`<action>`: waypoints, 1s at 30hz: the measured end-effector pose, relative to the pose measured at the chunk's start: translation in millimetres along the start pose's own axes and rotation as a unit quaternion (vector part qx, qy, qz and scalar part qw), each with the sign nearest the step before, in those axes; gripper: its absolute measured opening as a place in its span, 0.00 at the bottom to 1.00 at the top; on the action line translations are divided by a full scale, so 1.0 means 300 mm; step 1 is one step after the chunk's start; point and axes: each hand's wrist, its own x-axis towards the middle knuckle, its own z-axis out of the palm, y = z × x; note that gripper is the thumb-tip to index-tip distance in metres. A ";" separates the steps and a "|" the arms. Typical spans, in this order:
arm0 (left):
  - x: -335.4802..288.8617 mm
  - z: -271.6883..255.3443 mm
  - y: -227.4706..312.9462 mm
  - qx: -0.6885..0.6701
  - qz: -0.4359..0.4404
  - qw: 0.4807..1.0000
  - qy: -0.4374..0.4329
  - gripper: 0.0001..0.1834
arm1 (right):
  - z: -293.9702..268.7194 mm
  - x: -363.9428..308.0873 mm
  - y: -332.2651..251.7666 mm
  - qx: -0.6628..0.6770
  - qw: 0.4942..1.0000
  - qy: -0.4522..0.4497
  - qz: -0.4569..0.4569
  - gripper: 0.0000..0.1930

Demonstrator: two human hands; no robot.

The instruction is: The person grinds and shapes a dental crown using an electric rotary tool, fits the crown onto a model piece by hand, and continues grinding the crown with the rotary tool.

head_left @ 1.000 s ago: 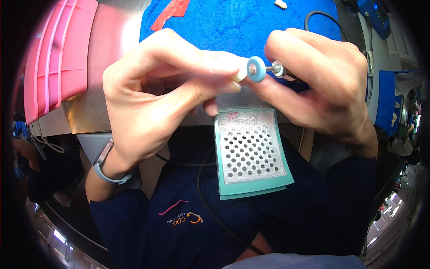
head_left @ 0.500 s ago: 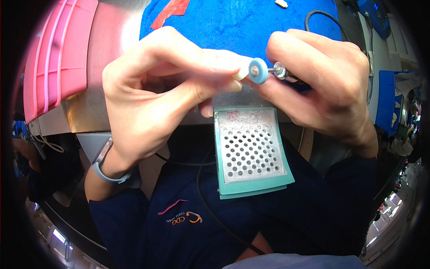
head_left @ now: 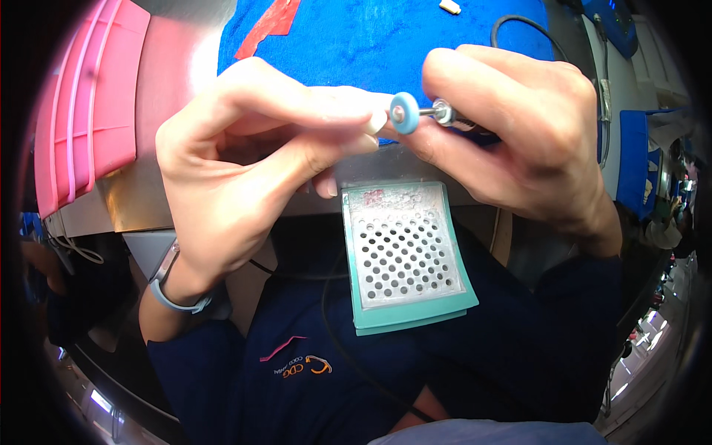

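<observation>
Workshop, set up for fine bench work; possibly a lab, cannot tell for certain. Metal-topped bench (head_left: 174, 52), blue cloth (head_left: 356, 44) spread over it, pink ribbed tray (head_left: 111, 96) at left. Blue-wheeled rotary tool (head_left: 443, 113) in the right hand (head_left: 526, 133). Perforated metal plate (head_left: 404, 256), green-framed, at bench's near edge, whitish film on it. Upper right: blue box (head_left: 614, 26) with small lights, cable (head_left: 604, 96) near it. Dark shirt (head_left: 285, 404), stitched emblem. Far left, another person's arm (head_left: 44, 263); far right, blue bin (head_left: 630, 163), blurred clutter beyond.
</observation>
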 end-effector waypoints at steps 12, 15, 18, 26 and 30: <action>0.006 0.002 0.010 0.023 -0.007 1.000 -0.001 0.12 | -0.016 0.028 -0.020 0.005 0.999 0.031 0.011 0.08; 0.009 0.006 0.010 0.019 -0.012 1.000 -0.006 0.11 | -0.010 0.017 -0.019 0.022 0.999 0.043 0.011 0.09; 0.008 0.017 0.015 -0.025 -0.020 0.999 0.021 0.11 | -0.005 0.019 -0.013 0.024 0.999 0.040 -0.001 0.11; 0.003 0.005 0.014 -0.009 -0.022 1.000 0.004 0.10 | 0.005 0.017 -0.015 -0.017 0.999 0.042 -0.019 0.12; 0.002 0.001 0.014 -0.005 -0.028 1.000 -0.002 0.09 | 0.007 0.017 -0.019 -0.039 0.999 0.025 -0.017 0.12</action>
